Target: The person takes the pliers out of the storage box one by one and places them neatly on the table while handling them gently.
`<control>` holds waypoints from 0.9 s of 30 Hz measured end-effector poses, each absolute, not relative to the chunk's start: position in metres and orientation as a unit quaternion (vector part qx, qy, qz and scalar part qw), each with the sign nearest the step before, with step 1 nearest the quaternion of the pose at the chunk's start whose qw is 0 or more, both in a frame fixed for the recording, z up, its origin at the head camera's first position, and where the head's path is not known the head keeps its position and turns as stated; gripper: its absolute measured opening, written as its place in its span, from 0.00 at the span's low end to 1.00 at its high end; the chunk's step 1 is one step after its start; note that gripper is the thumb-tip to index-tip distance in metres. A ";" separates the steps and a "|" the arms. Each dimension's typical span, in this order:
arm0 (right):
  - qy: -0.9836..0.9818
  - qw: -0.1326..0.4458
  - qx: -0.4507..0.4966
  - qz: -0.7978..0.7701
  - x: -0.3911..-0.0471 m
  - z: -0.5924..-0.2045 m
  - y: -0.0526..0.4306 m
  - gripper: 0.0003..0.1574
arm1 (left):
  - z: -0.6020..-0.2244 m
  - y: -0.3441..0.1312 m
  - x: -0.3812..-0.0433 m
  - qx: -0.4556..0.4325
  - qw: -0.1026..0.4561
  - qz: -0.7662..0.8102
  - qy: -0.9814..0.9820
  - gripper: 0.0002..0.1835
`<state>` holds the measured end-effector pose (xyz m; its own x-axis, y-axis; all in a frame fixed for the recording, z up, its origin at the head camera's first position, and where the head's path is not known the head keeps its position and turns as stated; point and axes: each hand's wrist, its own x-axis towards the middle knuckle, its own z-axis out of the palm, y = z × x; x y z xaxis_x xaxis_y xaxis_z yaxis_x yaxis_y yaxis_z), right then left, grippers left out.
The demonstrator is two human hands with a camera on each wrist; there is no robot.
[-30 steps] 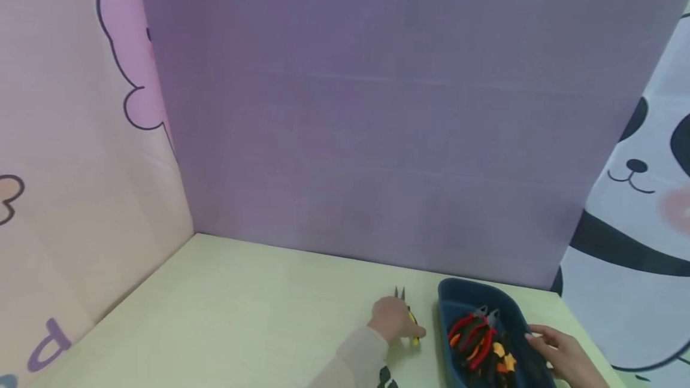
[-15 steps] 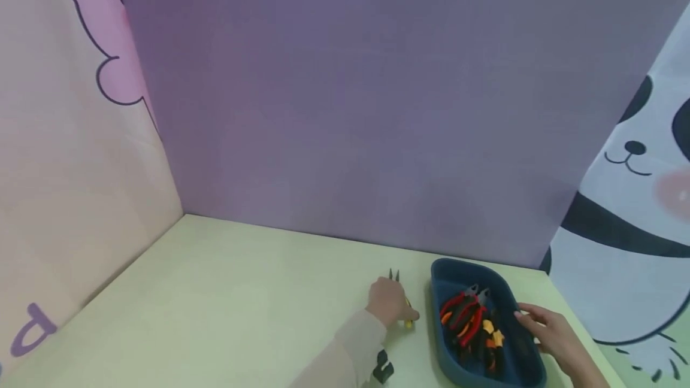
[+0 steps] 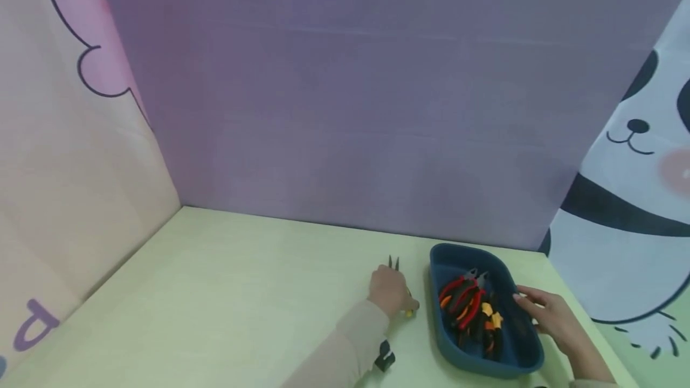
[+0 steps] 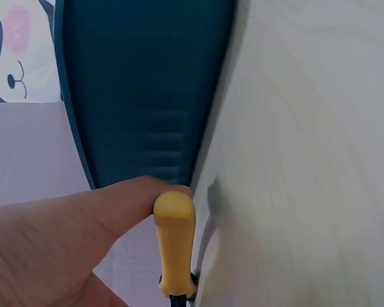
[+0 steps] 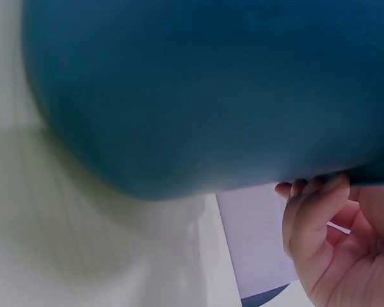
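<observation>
My left grip pinches the yellow-handled pliers low and right of centre in the head frame, so I'd move slowly, tips clear of the blue tray my right grip holds by its edge.

Left sleeve: long, plain, pale beige, loose folds near the wrist; left hand bare. Small black angular piece with a pale patch beside the cuff, too small to identify. Right hand bare; right sleeve similarly pale, only a strip showing at bottom edge.
</observation>
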<state>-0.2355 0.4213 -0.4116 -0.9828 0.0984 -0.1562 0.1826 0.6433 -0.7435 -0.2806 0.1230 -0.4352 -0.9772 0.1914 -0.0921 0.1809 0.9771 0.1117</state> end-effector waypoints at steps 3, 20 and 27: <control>0.906 0.047 0.073 -0.414 -0.235 -0.413 0.422 0.37 | -0.435 0.124 -0.278 0.083 0.071 0.057 0.992 0.34; 0.914 0.031 0.061 -0.399 -0.231 -0.409 0.421 0.35 | -0.439 0.130 -0.274 0.089 0.066 -0.066 0.992 0.44; 0.918 0.039 0.058 -0.391 -0.233 -0.408 0.419 0.35 | -0.438 0.120 -0.274 0.096 0.082 -0.025 0.992 0.51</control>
